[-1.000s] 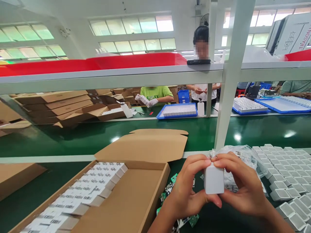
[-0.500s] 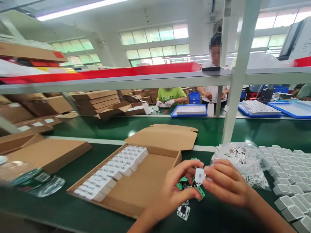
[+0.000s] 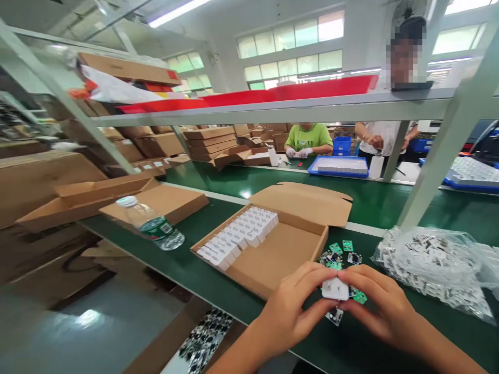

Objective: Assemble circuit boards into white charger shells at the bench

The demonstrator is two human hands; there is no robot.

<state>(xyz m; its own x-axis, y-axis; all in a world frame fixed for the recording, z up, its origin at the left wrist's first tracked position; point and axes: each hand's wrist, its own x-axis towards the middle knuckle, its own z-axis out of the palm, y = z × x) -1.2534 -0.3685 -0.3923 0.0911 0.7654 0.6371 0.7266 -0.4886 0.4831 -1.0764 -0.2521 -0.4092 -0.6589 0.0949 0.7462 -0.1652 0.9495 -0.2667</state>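
Note:
Both my hands hold one small white charger plug (image 3: 335,289) with two metal prongs facing up, just above the green bench. My left hand (image 3: 294,309) pinches its left side with thumb and fingers. My right hand (image 3: 380,306) grips its right side. Small green circuit boards (image 3: 339,252) lie scattered on the bench under and behind the plug. To the left an open cardboard box (image 3: 273,257) has rows of white plugs (image 3: 239,234) along its left side.
A clear plastic bag of small metal parts (image 3: 432,262) lies at the right. A water bottle (image 3: 150,223) lies on its side at the left near flat cardboard boxes (image 3: 156,202). A white shelf post (image 3: 440,156) rises behind. Two people work across the green conveyor (image 3: 273,182) by blue trays (image 3: 339,166).
The view has swung left and drawn back, bringing the bottle and floor into sight. The white plug has been turned in my hands so its prongs point up.

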